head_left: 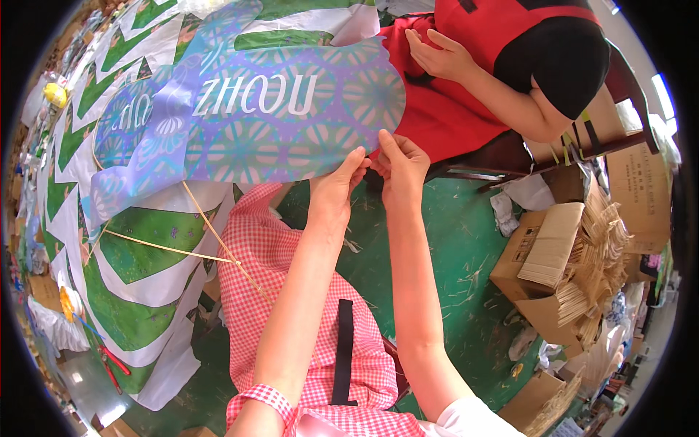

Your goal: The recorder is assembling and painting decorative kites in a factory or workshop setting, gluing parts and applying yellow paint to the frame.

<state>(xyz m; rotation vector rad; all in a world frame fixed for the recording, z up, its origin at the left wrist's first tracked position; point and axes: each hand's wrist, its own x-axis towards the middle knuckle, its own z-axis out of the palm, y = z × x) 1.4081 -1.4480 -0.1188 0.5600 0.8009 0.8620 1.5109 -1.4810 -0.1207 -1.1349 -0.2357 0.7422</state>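
A thin blue and purple printed fabric sheet [247, 146] with white lettering stretches across the top of the view. My left hand [336, 188] pinches its lower edge near the right end. Close beside it, my right hand [402, 164] is closed, thumb and fingers together, at the sheet's lower right corner. The fingertips of both hands almost meet. Thin pale wooden strips [171, 249] come out from below the sheet, one reaching down over my pink checked apron [255, 291].
Green and white patterned cloth [145, 291] covers the table at left, with red-handled pliers or cutters [113, 364] near its edge. Across from me sits a co-worker in a red apron [466, 116], one hand [444, 54] raised. Cardboard boxes [539, 247] stand on the green floor [451, 247].
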